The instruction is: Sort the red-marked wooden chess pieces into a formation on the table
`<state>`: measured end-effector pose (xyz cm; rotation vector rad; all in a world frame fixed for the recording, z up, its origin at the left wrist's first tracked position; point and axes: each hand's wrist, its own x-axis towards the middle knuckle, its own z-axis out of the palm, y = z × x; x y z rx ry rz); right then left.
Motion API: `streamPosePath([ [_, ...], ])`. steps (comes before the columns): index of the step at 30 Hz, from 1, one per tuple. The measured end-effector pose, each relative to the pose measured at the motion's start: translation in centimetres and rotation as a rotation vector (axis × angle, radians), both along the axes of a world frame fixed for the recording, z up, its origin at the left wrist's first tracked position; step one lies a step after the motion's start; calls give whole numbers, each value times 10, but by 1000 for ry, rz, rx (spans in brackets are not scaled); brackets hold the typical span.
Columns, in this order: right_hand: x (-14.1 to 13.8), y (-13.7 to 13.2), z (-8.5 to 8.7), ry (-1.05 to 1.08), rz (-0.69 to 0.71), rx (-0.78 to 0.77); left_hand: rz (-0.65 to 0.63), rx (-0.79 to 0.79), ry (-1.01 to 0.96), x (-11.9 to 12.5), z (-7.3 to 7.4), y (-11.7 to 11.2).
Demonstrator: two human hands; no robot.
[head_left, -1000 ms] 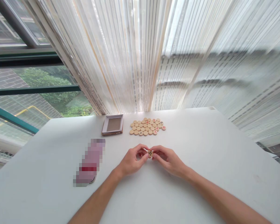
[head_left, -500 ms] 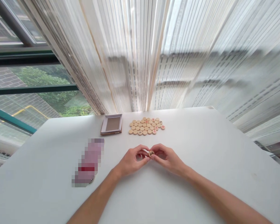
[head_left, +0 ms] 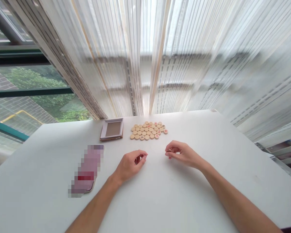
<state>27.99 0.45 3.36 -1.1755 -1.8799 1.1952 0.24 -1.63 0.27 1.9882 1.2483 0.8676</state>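
My right hand [head_left: 183, 153] is closed in a pinch around a round wooden Chinese chess piece [head_left: 169, 150], which shows only as a thin edge between thumb and fingers. To its left, my left hand [head_left: 132, 164] is above the white table, thumb and fingertips drawn together with nothing visible in them. Beyond both hands lies a cluster of Chinese chess pieces [head_left: 148, 129]. Most of them show plain pale faces; several bear red or black characters.
A shallow open box [head_left: 121, 128] sits left of the pieces. Nearer on the left, a phone-shaped object [head_left: 88, 170] lies blurred out by pixels. The white table [head_left: 145, 207] ends at a striped sheer curtain [head_left: 184, 64], with a window [head_left: 31, 94] at the left.
My hands were together at one chess piece and have come apart. The right hand has moved right and away from me with the piece; the left has let go of it.
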Motion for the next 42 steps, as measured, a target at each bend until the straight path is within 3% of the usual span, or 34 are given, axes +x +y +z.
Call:
streamPosePath([
  [4,9,1,1,-61,20,-54,-16,77,105,-2,0,0],
  [10,17,6,-3,-77,-5,-128,-12,50,109,-1,1,0],
  [19,26,11,1,-145,-110,-55,-3,50,101,0,1,1],
  [29,18,13,-11,-265,-212,81,1,39,107,0,0,2],
  [38,22,15,-12,-290,-187,119,-6,36,116,-1,1,2],
  [42,29,14,-7,-282,-79,90,-8,41,107,0,-1,2],
])
